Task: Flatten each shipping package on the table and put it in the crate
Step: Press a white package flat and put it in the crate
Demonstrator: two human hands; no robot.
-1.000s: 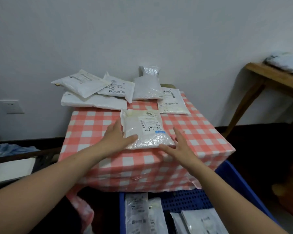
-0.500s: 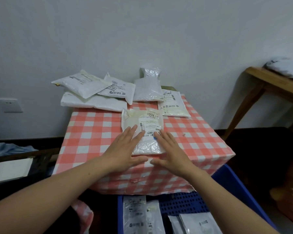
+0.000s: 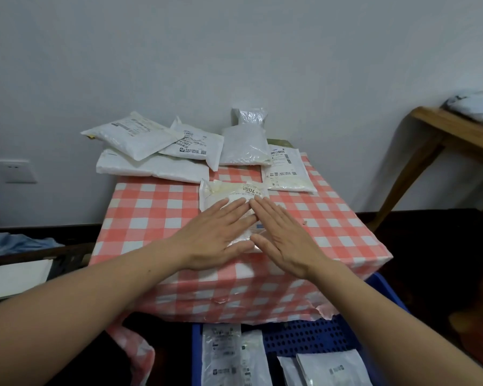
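Package (image 3: 230,190) under both hands (image 3: 218,236), near table (image 3: 151,218) edge

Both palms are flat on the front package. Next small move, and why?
Probably slide both palms away from the body, toward the far end of the package. The left hand and right hand lie flat, fingers straight, on its near half only; the far end with the label is uncovered and looks wrinkled. Lifting it to the crate should likely wait until that end is pressed.
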